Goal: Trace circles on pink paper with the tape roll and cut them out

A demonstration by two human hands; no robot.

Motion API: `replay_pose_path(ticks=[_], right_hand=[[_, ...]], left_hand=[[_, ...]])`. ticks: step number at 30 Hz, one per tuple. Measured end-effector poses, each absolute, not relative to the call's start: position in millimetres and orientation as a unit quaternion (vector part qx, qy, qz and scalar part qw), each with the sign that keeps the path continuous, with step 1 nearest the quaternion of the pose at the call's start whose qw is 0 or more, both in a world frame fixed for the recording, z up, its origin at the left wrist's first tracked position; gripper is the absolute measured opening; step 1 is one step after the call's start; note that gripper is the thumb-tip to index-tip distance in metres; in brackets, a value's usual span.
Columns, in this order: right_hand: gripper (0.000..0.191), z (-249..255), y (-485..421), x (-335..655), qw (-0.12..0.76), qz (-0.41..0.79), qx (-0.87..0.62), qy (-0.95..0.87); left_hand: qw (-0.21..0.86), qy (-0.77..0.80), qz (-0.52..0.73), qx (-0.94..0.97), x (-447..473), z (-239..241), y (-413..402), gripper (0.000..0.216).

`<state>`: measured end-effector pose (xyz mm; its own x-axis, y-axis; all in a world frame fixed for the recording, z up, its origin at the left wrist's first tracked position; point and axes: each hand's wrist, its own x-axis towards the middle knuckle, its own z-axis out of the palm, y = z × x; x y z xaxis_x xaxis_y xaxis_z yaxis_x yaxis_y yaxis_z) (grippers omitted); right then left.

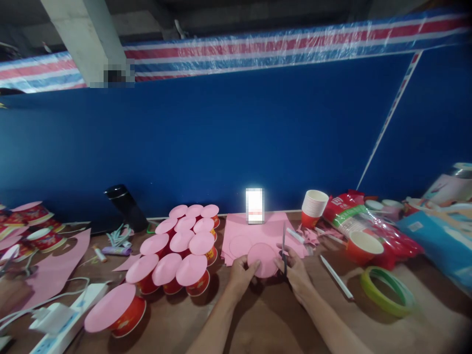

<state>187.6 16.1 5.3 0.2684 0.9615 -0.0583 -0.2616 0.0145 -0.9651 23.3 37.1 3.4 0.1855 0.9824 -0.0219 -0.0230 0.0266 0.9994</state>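
A round pink paper disc (262, 260) is pinched at its left edge by my left hand (241, 276), thumb on top. My right hand (293, 268) is closed around the handles of a pair of scissors (283, 246), whose blades point upward and away, beside the disc's right edge. My right fingertips are close to the disc; I cannot tell whether they touch it. Just beyond lie stacked pink paper sheets (236, 228), the top one marked with a circle outline. To the left stand several red paper cups (199, 284) in rows, bottoms covered by pink discs.
Paper cups (315, 201) are stacked at the back right, near a red plastic bag (346, 209). A white pen (336, 276) and green tape roll (387, 291) lie right. A power strip (72, 314), black bottle (125, 206) and another person's hand (14, 290) are left.
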Motion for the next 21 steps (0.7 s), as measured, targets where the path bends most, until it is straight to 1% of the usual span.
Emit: replay_pose_path(ticks=[15,21], right_hand=[[0.057,17,11,186,0.623,0.500,-0.492,-0.346],[0.054,14,11,184,0.630,0.474,-0.496,-0.364]], left_hand=[[0.534,0.468,0.436,0.552,23,0,38,0.031],[0.557,0.477,0.438,0.521,22,-1,39,0.036]])
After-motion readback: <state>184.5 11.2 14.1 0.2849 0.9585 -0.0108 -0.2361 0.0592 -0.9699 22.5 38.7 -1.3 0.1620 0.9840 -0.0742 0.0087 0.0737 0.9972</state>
